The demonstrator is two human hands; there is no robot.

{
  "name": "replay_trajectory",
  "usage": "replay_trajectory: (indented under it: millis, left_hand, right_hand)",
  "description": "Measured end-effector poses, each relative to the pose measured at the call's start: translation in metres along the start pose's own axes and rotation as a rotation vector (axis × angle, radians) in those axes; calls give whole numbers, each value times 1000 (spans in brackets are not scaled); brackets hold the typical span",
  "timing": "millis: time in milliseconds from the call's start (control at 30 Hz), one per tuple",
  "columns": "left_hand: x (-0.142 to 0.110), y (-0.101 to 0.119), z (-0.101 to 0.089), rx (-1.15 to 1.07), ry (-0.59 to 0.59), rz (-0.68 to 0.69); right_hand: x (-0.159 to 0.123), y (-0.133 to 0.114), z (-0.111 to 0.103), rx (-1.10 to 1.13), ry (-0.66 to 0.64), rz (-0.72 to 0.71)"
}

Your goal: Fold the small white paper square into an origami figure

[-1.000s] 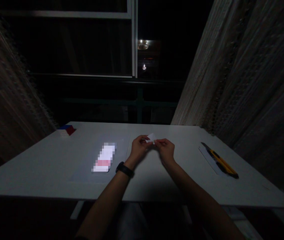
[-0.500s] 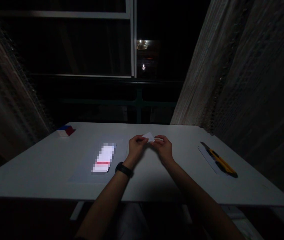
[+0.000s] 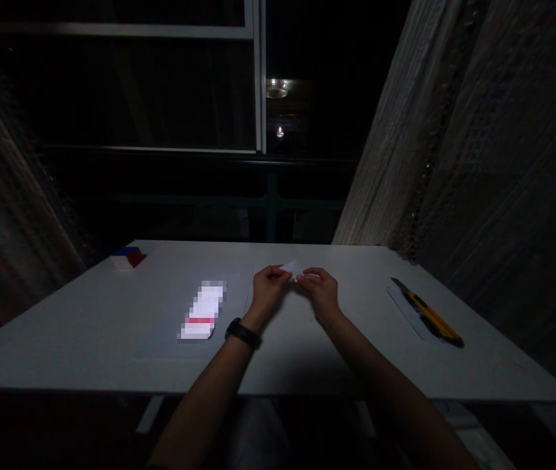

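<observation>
A small piece of white folded paper (image 3: pixel 290 267) is held up between my two hands, just over the middle of the table. Its left side is pinched by the thumb and fingers of my left hand (image 3: pixel 267 287), which has a dark watch (image 3: pixel 243 331) at the wrist. My right hand (image 3: pixel 324 291) grips the lower right edge with thumb and fingertips. The fingers hide part of the paper, and the dim light blurs its folds.
On the white table (image 3: pixel 87 333), a lit phone (image 3: pixel 204 310) lies on a pale sheet (image 3: pixel 160 343) to the left. Farther back is a blue, red and white cube (image 3: pixel 127 257). A yellow and black utility knife (image 3: pixel 429 314) rests at right. Curtains (image 3: pixel 386 130) hang beside the window.
My right thumb and fingertips have closed in on the paper's lower right edge, and the paper is slightly tilted. My left hand keeps its pinch almost unmoved.
</observation>
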State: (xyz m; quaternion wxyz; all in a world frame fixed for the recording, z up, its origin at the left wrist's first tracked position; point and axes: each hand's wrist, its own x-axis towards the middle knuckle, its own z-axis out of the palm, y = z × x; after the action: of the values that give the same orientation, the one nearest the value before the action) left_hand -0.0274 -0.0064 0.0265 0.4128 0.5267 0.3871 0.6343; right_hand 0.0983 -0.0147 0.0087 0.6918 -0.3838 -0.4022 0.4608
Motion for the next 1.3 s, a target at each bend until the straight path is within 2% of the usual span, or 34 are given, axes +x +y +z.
replay_trajectory:
  millis: [167, 400, 533, 700, 1100, 1300]
  left_hand:
    - [-1, -1, 0, -12, -8, -17]
    - [-2, -2, -1, -102, -139, -71]
    - [-3, -1, -1, -136, -85, -109]
    - [-5, -1, -2, -218, -104, -212]
    - [-5, 6, -1, -239, -68, -207]
    - [-4, 6, -2, -225, -56, -252]
  right_hand:
    - [1, 1, 1, 37, 42, 33]
    - [0, -1, 1, 29, 64, 33]
    - [-1, -1, 1, 35, 55, 40]
    - [-1, -1, -1, 31, 35, 52]
    - [-2, -4, -3, 52, -51, 112]
    - [1, -4, -6, 32, -91, 127]
